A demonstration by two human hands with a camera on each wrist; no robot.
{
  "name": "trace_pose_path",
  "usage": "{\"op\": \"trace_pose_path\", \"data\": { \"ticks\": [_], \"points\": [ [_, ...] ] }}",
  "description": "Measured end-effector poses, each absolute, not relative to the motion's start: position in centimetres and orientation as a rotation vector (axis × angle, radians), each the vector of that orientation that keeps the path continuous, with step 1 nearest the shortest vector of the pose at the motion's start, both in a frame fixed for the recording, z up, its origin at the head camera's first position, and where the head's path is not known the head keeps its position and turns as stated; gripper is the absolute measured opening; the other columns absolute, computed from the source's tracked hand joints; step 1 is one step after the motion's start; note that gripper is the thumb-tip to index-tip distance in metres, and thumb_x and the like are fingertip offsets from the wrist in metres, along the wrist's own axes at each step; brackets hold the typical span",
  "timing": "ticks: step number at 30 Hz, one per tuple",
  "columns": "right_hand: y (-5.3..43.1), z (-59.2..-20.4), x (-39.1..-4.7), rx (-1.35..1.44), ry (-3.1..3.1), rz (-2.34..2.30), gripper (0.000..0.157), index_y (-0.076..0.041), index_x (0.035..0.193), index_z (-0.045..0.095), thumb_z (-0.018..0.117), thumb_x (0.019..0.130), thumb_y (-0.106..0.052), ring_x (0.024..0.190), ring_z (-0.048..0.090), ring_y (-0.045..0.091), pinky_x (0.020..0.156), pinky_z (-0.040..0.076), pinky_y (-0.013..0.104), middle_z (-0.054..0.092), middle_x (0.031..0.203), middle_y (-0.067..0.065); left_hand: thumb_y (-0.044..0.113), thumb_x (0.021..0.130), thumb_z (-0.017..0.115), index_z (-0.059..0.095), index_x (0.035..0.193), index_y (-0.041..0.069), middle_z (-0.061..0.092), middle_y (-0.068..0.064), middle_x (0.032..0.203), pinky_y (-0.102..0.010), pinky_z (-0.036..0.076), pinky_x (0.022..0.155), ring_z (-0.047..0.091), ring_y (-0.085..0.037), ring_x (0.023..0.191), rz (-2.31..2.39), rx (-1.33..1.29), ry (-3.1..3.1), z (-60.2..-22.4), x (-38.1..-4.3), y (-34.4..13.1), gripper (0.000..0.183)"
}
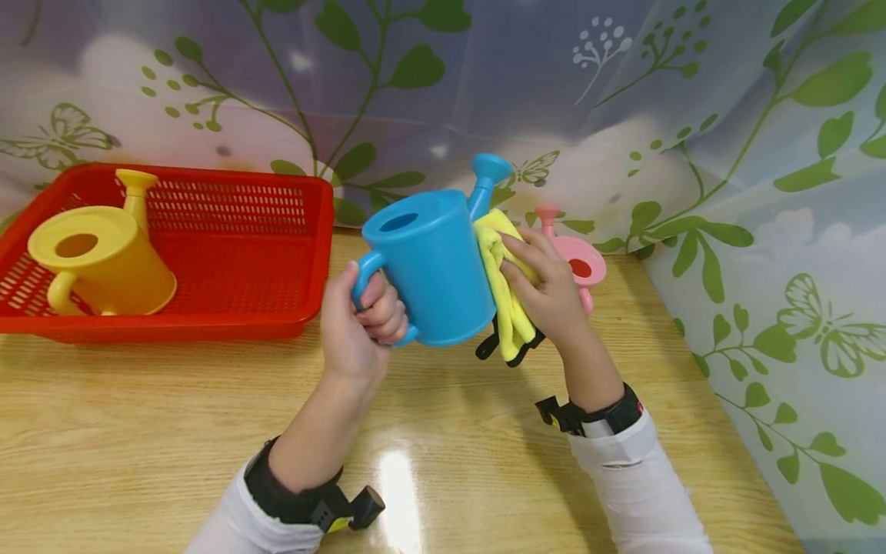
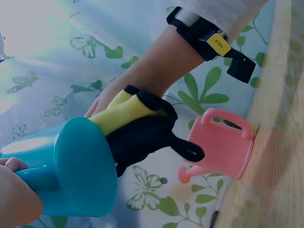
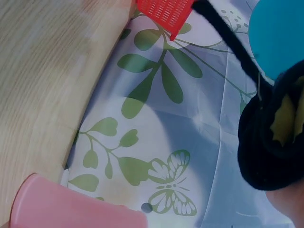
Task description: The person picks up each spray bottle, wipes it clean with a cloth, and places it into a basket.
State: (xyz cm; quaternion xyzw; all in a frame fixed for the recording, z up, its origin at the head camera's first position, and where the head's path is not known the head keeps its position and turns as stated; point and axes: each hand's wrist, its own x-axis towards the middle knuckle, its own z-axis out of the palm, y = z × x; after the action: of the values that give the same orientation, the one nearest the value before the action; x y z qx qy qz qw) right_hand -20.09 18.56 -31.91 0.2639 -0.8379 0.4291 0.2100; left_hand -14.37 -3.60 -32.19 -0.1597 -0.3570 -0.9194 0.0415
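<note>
My left hand [image 1: 363, 315] grips the handle of a blue watering can [image 1: 436, 269], its fingers wrapped round it. The can is held up over the table, tilted, with its spout toward the back wall. My right hand [image 1: 547, 285] holds a yellow cloth with black edging [image 1: 508, 285] against the can's right side, below the spout. In the left wrist view the can's base faces the camera, and the cloth's black underside and loop [image 2: 187, 148] hang below the right hand. The right wrist view shows the bunched black cloth [image 3: 266, 147] beside the blue can.
A red plastic basket [image 1: 235, 327] stands on the left of the wooden table [image 1: 443, 431], with a yellow watering can [image 1: 131, 269] tilted inside. Behind my right hand stands a pink watering can [image 1: 591, 258], partly hidden. A leaf-patterned curtain [image 1: 526, 100] borders the back and right.
</note>
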Motion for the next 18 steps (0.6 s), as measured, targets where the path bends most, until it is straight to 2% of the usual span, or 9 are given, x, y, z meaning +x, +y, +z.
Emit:
{"op": "trace_pose_path", "data": {
  "ticks": [3,6,9,15,18],
  "points": [
    [18.7,-32.2,-19.9,0.764,-2.329,1.22,0.033,0.01,0.12,0.06,0.059,0.087,0.005,0.121,0.051,0.041,0.096,0.041,0.018,0.054,0.129,0.029,0.024,0.098,0.02,0.033,0.057,0.022,0.026,0.008,0.045,-0.028,0.006,0.043,0.015,-0.012,0.04,-2.799,-0.483,-1.088,-32.2,-14.5,-3.7,0.044],
    [18.9,-32.6,-19.8,0.759,-2.332,1.236,0.033,0.013,0.119,0.059,0.057,0.086,0.008,0.12,0.051,0.044,0.097,0.039,0.014,0.054,0.128,0.031,0.023,0.099,0.019,0.033,0.057,0.022,0.025,0.007,0.045,-0.028,0.006,0.043,0.015,-0.012,0.04,-2.786,-0.491,-1.098,-32.2,-14.5,-3.7,0.044],
    [19.0,-33.2,-19.8,0.74,-2.339,1.255,0.033,0.014,0.119,0.057,0.056,0.087,0.008,0.118,0.053,0.041,0.099,0.038,0.013,0.055,0.126,0.032,0.023,0.099,0.019,0.032,0.058,0.022,0.025,0.008,0.045,-0.027,0.007,0.043,0.015,-0.012,0.039,-2.784,-0.478,-1.111,-32.3,-14.6,-3.6,0.043],
    [19.5,-33.7,-20.1,0.892,-2.253,1.296,0.03,0.014,0.113,0.058,0.056,0.083,0.013,0.114,0.053,0.007,0.097,0.041,0.015,0.057,0.117,0.033,0.022,0.099,0.019,0.032,0.057,0.022,0.027,0.009,0.044,-0.027,0.007,0.044,0.015,-0.011,0.039,-2.792,-0.416,-1.113,-32.3,-14.7,-3.6,0.043],
    [19.9,-33.7,-20.2,0.99,-2.222,1.3,0.031,0.013,0.112,0.059,0.056,0.081,0.014,0.116,0.049,-0.002,0.099,0.041,0.017,0.056,0.116,0.034,0.022,0.098,0.018,0.032,0.057,0.022,0.028,0.009,0.044,-0.027,0.007,0.045,0.017,-0.01,0.039,-2.792,-0.384,-1.117,-32.2,-14.8,-3.7,0.043]
  ]
}}
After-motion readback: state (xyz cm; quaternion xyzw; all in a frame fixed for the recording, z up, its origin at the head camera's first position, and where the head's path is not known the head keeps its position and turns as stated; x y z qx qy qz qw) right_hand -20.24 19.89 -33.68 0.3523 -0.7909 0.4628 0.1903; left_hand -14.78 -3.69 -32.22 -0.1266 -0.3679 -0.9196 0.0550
